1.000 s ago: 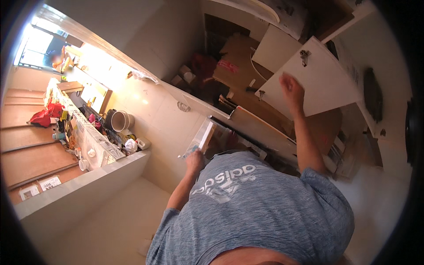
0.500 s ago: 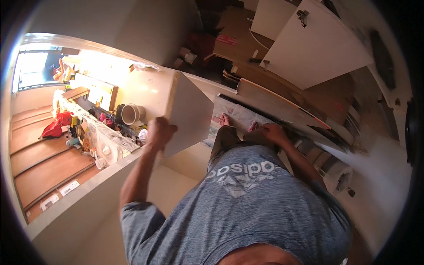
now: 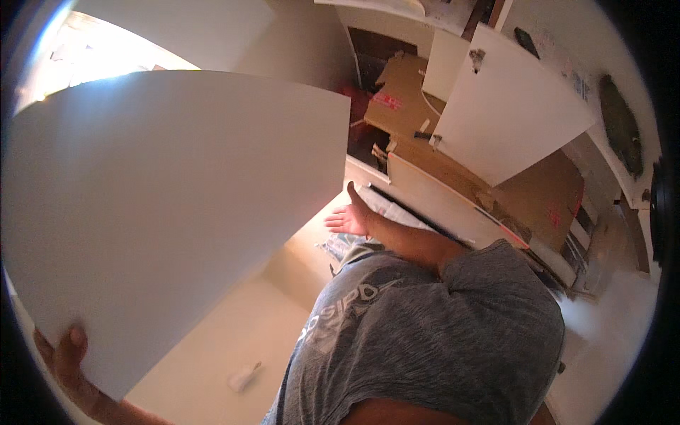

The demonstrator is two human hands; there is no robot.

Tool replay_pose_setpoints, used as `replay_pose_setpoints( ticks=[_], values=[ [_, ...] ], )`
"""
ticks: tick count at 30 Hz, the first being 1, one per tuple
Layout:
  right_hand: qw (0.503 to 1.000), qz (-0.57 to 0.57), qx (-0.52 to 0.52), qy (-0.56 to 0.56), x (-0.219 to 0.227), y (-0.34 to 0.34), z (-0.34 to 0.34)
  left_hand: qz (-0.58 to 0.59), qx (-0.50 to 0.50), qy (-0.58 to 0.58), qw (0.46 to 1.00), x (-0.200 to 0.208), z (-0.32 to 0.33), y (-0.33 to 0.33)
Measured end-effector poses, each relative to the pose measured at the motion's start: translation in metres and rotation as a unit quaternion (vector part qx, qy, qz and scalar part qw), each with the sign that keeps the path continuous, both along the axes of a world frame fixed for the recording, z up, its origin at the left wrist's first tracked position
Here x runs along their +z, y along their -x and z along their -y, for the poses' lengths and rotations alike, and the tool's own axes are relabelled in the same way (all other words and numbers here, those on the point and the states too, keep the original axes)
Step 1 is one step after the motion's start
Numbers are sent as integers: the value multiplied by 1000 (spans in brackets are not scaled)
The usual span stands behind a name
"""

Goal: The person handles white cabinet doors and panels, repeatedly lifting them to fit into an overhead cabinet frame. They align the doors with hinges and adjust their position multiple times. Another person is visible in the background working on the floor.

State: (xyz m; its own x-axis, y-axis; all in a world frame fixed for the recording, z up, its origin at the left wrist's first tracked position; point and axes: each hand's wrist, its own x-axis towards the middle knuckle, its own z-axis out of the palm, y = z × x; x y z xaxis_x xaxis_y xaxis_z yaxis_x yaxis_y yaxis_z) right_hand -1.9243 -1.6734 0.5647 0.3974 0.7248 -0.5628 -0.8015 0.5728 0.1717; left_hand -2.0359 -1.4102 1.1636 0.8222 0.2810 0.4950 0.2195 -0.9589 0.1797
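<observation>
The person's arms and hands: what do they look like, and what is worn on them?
Both forearms are bare, without sleeves reaching them. The left hand and the right hand wear no gloves; no watch or ring is visible. The grey heathered T-shirt has a pale chest print.

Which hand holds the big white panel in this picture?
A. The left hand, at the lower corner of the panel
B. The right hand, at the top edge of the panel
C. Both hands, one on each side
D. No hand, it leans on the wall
A: the left hand grips the lower corner of the white panel, while the right hand is open and apart from it, stretched toward the cabinet parts.
</observation>
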Motion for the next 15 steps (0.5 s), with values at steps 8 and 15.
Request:
replay_pose_setpoints(
  ticks=[8,15],
  values=[
    [932,132,-315,-119,138,0,72,54,-88,243,965,-46,-211,75],
    [864,241,-431,96,178,76,174,108,-37,660,743,-292,-110,17]
  ],
)
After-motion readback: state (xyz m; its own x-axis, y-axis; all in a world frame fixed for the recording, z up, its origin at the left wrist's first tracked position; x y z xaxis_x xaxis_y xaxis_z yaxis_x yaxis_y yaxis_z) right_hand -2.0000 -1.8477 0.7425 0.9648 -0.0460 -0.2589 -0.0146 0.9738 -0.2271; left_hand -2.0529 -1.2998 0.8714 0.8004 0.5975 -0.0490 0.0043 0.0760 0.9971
